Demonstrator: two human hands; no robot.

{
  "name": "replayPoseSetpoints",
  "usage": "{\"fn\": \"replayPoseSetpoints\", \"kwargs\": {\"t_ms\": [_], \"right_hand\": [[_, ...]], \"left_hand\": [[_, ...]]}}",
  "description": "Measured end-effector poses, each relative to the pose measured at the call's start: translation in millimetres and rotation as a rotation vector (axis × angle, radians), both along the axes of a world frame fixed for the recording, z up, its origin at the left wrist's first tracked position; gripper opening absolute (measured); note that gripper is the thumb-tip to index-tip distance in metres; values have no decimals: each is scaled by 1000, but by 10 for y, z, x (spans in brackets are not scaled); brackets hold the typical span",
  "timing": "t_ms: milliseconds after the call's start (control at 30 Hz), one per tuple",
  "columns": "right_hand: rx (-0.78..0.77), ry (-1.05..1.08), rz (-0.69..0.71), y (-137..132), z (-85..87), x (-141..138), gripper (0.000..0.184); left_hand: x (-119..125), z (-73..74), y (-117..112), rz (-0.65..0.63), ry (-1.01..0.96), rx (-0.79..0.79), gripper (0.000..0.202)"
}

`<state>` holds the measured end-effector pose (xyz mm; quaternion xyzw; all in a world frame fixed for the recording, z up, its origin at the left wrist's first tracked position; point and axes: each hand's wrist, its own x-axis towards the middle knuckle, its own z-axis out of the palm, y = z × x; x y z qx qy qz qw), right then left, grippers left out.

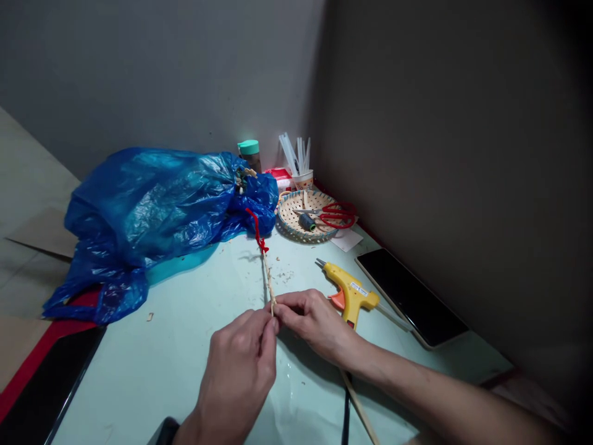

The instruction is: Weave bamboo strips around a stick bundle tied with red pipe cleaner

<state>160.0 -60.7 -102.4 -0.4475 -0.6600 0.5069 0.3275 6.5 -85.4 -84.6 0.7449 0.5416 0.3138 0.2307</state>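
Observation:
A thin pale stick (270, 281) with a red twisted piece (260, 238) at its far end points away from me above the table. My left hand (243, 355) pinches its near end between thumb and fingers. Close beside it, my right hand (310, 321) is closed on the same stick, its thumb and forefinger pressed together. A yellow glue gun (354, 290) with an orange trigger lies just past my right wrist. The stick's lowest end is hidden by my fingers.
A large blue plastic bag (152, 204) fills the back left. Behind stand a round woven basket (290, 230) with red-handled scissors (340, 215) and a thread spool (306, 222), a cup (304, 180) of glue sticks, and a green-lidded bottle (250, 151). A tablet (412, 296) lies right, by the wall.

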Motion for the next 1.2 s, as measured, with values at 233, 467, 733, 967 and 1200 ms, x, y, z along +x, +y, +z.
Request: {"fn": "replayPoseSetpoints", "kwargs": {"t_ms": [233,467,733,967,1200], "right_hand": [[-87,70,-6,7,-16,15,35],[-295,278,21,24,27,17,29],[-439,510,130,6,94,42,27],[-245,187,175,19,89,86,27],[42,-92,160,-4,147,104,27]], "left_hand": [[107,-194,-114,18,100,138,15],[-5,48,-58,-67,-14,-12,23],[-29,-36,195,-168,-772,-752,27],[0,-100,181,-47,-886,-838,30],[19,-120,165,37,-870,-834,39]]}}
